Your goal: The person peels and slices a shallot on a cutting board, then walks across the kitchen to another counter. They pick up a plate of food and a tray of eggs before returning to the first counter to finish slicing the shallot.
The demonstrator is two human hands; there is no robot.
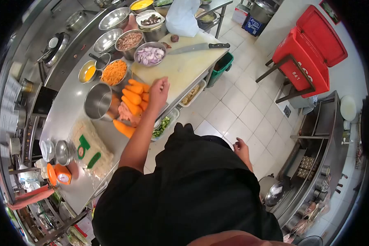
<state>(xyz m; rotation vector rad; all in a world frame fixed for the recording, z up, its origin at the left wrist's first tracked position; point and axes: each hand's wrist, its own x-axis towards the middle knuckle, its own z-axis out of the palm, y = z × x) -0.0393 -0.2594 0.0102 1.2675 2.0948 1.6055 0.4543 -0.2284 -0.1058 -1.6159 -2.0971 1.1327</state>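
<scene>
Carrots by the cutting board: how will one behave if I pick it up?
The carrots look thick and straight, so probably stiff. Their smooth surfaces may be slippery. Being rounded, tapered and heaped together, one could roll or shift its neighbours when lifted.

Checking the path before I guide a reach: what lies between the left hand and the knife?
Only bare board lies between the left hand and the knife, in the head view.

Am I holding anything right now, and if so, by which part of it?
Nothing shows in your right hand. Your left hand is loosely curled beside the carrots; whether its fingers hide something small cannot be told.
</scene>
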